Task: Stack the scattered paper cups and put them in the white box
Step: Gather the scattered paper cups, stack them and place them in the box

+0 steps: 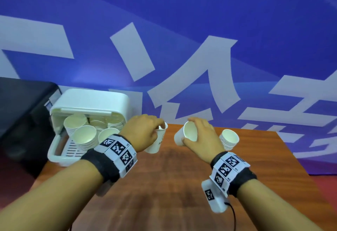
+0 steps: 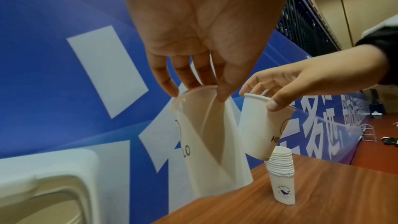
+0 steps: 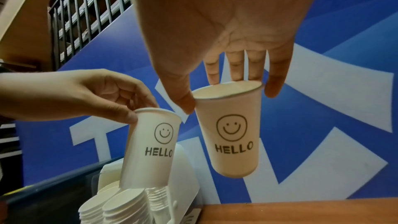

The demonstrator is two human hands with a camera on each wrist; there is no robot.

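Misalignment is the risk: left hand (image 1: 144,134) pinches one HELLO cup (image 3: 150,146) by its rim, right hand (image 1: 200,135) pinches another cup (image 3: 230,130) (tilted, above the table (image 1: 173,185)); nesting crooked could crumple them beside the white box (image 1: 87,106).

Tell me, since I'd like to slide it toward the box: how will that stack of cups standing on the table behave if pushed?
The cup stack looks tall and narrow on a small base, so a high push would probably tip it. Being thin paper, it is likely light and should slide easily on the smooth wooden table. Nested rims probably stiffen it against squeezing.
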